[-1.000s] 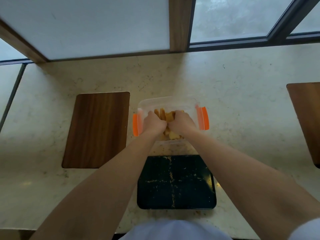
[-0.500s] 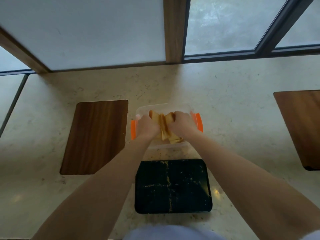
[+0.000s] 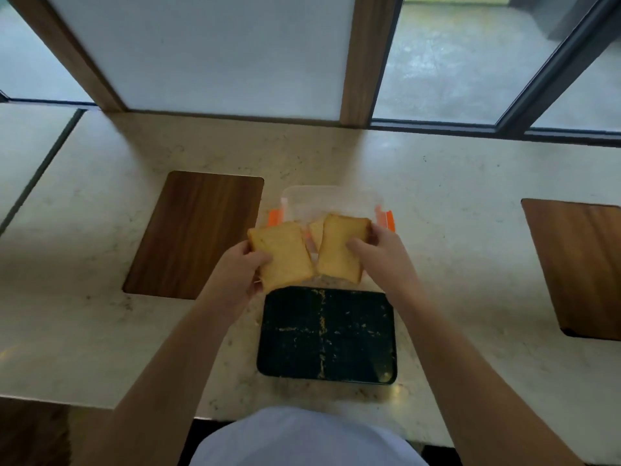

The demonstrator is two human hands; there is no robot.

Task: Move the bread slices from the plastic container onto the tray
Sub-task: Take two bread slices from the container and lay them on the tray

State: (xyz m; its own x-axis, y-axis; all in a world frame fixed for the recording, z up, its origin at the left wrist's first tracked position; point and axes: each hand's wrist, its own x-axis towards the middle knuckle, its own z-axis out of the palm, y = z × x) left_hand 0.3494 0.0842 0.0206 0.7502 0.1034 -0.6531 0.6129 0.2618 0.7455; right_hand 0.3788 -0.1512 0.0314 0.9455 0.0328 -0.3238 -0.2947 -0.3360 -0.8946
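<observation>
At the bottom centre of the frame is my pale shirt front, and my two bare forearms run up from the lower corners. Just above it, in the lower middle, lies the black rectangular tray on the cream stone counter, flecked with lines of crumbs and bare of bread. Above the tray's far edge, my left hand is closed on a golden square bread slice, thumb on top, the slice tilted toward the left. My right hand grips a second golden bread slice by its right edge; the two slices nearly meet at their lower corners. Behind them, at the centre of the frame, sits the clear plastic container with orange side clips, with a further piece of bread showing between the slices. Dark wooden boards lie at middle left and at the right edge.
</observation>
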